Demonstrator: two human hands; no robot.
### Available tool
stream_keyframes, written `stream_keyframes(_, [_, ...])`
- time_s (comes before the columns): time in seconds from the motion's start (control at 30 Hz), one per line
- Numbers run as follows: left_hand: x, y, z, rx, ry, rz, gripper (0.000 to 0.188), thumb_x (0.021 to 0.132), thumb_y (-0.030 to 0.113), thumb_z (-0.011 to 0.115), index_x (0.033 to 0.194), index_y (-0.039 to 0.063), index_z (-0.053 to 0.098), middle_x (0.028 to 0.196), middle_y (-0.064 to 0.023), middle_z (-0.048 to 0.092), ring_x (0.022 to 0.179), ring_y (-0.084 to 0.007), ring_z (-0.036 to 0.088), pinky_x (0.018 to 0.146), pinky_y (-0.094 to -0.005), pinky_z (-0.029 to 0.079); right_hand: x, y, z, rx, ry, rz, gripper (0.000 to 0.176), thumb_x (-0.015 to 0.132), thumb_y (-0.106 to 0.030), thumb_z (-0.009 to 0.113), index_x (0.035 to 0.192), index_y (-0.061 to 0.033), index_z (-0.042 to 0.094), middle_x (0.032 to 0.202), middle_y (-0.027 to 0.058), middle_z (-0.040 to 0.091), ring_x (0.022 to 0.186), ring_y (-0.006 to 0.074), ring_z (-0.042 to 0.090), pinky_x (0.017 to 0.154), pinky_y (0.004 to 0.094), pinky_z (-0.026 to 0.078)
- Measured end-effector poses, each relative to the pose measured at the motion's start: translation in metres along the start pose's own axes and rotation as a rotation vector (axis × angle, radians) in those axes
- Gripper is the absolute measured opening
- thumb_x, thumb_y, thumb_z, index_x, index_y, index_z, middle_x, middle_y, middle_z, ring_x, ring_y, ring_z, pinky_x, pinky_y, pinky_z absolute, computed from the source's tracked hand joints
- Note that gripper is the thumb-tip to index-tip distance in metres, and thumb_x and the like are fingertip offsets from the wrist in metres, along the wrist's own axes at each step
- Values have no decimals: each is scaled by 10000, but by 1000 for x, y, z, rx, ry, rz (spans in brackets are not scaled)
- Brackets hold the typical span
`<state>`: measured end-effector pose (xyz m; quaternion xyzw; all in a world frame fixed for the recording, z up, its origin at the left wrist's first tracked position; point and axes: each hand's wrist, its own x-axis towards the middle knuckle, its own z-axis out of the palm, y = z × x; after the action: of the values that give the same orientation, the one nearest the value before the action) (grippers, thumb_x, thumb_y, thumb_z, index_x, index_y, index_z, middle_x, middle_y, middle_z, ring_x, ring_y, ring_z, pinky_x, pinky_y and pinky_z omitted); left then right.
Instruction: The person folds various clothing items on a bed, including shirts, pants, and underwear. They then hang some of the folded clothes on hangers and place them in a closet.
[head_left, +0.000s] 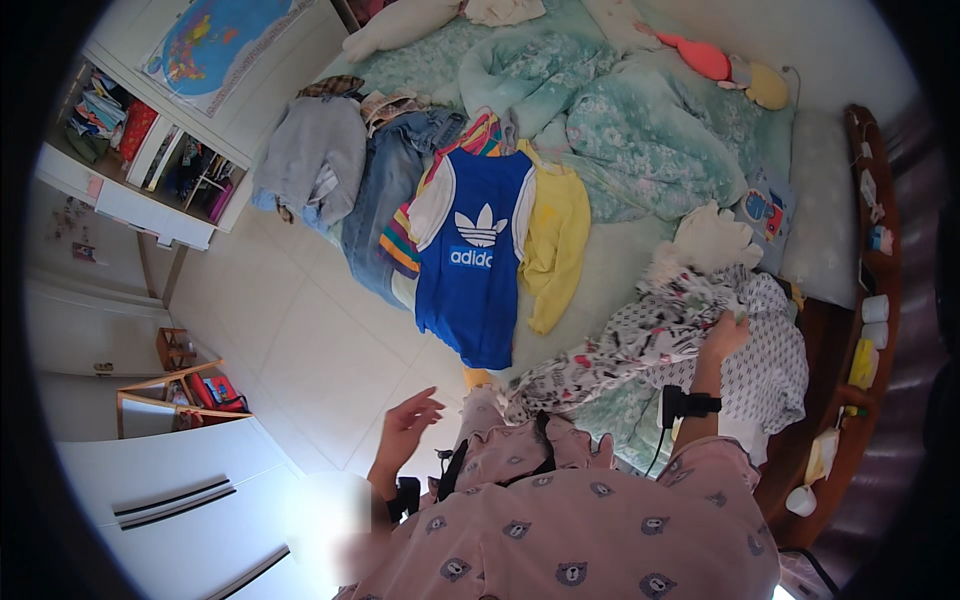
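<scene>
My right hand (726, 336) grips the end of a white garment with a black and red print (622, 349), which stretches across the bed corner. Beneath it lies a white garment with small dark marks (765, 337). Held above the floor, my left hand (409, 421) has its fingers apart and nothing in them. In front of me on the bed, a blue adidas shirt with white sleeves (480, 300) lies spread out. It partly covers a striped garment (401, 244) and a yellow long-sleeved top (559, 232). Farther left are blue jeans (379, 195) and a grey garment (315, 157).
A rumpled green floral quilt (660, 135) covers the far side of the bed. At right runs a wooden headboard shelf (874, 300) with rolls and small items. White cabinets (187, 480) stand at lower left; an open wardrobe compartment (161, 161) holds clothes at upper left.
</scene>
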<state>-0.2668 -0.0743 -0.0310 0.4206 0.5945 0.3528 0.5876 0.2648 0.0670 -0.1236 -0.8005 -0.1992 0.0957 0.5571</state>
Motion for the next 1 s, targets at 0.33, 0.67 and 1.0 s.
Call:
stream_keyframes(0.33, [76,20,-14,-56,0,0,274,901,11,515,1166,-18,576,913,-100,664,811,-156,622,752,-273,502,-2,55,132,-664,-525,-441,688,755,-282,673,1302,37,406,1213,262,517,1122,357,509,920,420,432])
stream_keyframes(0.67, [221,44,-27,-80,-207,-74,262,927,92,540,1163,-15,581,921,-86,665,813,-126,614,745,-251,495,-119,-8,359,-224,-1167,-270,506,806,-135,605,1277,-8,470,1144,193,599,1090,318,558,912,351,447])
stream_keyframes(1.0, [343,15,-60,-16,-44,-56,225,942,85,503,1117,-17,601,870,-96,665,783,-135,626,718,-241,503,-112,-10,567,-372,-891,-468,460,766,-55,619,1210,-29,502,1203,210,517,1141,369,471,977,410,385])
